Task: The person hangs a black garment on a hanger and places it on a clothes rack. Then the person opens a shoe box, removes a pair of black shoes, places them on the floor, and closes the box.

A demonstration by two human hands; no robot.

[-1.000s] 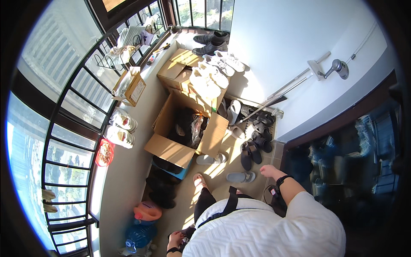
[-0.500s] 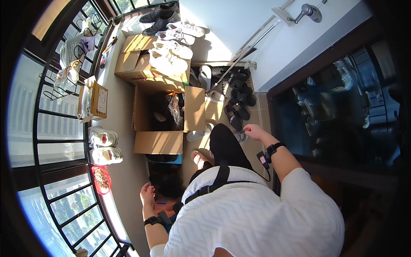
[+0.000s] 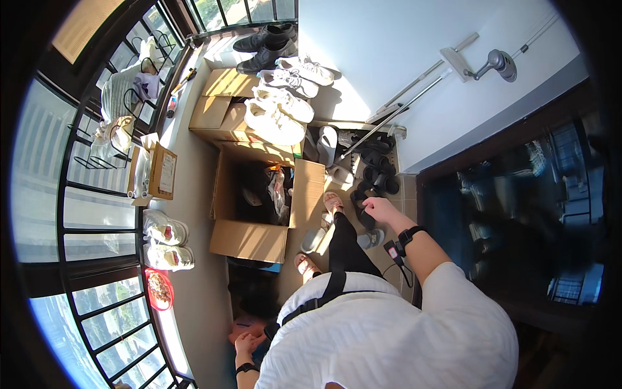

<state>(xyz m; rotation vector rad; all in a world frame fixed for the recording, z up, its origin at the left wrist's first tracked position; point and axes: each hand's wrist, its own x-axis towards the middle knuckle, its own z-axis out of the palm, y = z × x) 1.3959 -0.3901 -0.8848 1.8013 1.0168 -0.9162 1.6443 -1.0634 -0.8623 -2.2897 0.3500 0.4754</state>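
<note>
My right hand (image 3: pixel 382 211) hangs in the air over dark slippers on the floor. Its fingers are curled in, and nothing shows in them. Low at my left side is my left hand (image 3: pixel 246 343), fingers loosely bent and apart, with no object visible in it; an orange-pink thing (image 3: pixel 242 326) lies just behind. Ahead to my left stands an open cardboard box (image 3: pixel 254 241), its flaps folded out. Inside are dark items and a crinkled clear plastic wrapping (image 3: pixel 279 196). My sandalled foot (image 3: pixel 333 201) is set forward on the tiles, right of the box.
White sneakers (image 3: pixel 275 121) and black shoes (image 3: pixel 265 57) sit on another carton (image 3: pixel 217 107). Slippers (image 3: pixel 379 175) crowd the floor near a leaning pole (image 3: pixel 389 120). The left sill holds a small carton (image 3: pixel 163 172), white shoes (image 3: pixel 170 256) and a red dish (image 3: pixel 159 290). A dark glass door (image 3: pixel 505 214) stands right.
I have stepped forward, one foot now past the box flap. My left hand has swung down and back toward my body. The right hand now hovers over the dark slippers.
</note>
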